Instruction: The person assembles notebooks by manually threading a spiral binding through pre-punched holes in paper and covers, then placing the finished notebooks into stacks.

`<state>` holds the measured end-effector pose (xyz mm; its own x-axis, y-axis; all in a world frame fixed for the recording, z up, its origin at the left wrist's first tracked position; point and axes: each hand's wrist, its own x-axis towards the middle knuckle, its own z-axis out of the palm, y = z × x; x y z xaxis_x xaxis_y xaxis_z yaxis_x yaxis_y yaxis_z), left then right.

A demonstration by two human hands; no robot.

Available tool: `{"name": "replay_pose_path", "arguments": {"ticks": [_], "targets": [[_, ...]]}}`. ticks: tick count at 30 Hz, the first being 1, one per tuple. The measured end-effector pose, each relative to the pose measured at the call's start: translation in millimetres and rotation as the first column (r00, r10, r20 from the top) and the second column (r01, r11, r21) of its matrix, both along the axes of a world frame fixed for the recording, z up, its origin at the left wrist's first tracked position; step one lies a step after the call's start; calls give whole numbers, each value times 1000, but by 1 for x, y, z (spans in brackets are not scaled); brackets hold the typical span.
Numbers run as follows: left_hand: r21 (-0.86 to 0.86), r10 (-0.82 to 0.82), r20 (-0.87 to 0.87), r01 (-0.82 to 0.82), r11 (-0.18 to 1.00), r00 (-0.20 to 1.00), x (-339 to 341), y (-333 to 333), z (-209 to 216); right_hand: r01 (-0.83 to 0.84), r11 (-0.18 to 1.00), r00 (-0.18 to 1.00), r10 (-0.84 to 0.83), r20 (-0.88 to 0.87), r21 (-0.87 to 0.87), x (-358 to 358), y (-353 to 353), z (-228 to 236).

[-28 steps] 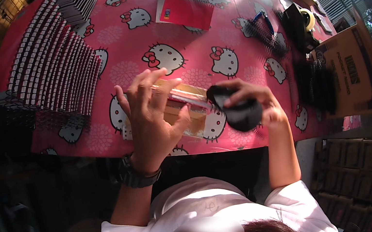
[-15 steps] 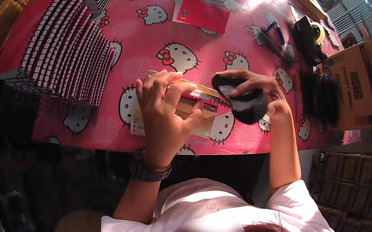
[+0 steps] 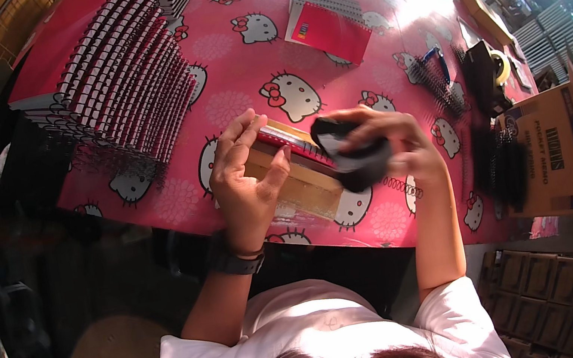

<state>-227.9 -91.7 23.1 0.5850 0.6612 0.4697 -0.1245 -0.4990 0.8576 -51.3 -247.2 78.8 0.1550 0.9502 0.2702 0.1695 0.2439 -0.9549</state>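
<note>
My left hand [image 3: 245, 178] grips a small notebook [image 3: 288, 141] with a red edge, thumb on the near side and fingers at the far side. The notebook stands on edge in a wooden block [image 3: 303, 190] near the table's front edge. My right hand [image 3: 400, 133], a little blurred, is closed on a black rounded object [image 3: 351, 157] whose kind I cannot make out. This object touches or hovers just over the notebook's right end. A thin wire coil [image 3: 403, 188] sticks out to the right beneath my right hand.
Tall stacks of spiral notebooks [image 3: 125, 77] stand at the left. A red spiral notebook [image 3: 330, 31] lies at the back. Loose black coils [image 3: 441, 81], a tape dispenser [image 3: 485, 74] and a cardboard box [image 3: 551, 153] line the right side. The pink tablecloth [image 3: 227, 75] is patterned.
My right hand has shifted left with the black object, along the notebook's edge. The coil now shows to its right. The whole view has shifted slightly.
</note>
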Motion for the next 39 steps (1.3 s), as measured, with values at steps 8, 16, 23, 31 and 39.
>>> {"name": "replay_pose_path", "arguments": {"ticks": [8,16,23,31,39], "targets": [[35,46,28,-47,998,999,2,0,-3,200,976,966,-181,186,-88,0,23,-1],[-100,-22,68,29,995,997,2,-1,-6,537,820,758,-366,539,-197,4,39,-14],[-4,6,14,-6,1000,1000,-1,2,-2,354,915,927,-314,207,-192,-6,34,-12],[178,-187,9,183,967,982,-4,1,29,532,841,683,-494,539,96,-58,9,23],[51,-406,154,403,914,901,9,-18,54,595,747,637,-663,393,297,-86,-12,21]]}}
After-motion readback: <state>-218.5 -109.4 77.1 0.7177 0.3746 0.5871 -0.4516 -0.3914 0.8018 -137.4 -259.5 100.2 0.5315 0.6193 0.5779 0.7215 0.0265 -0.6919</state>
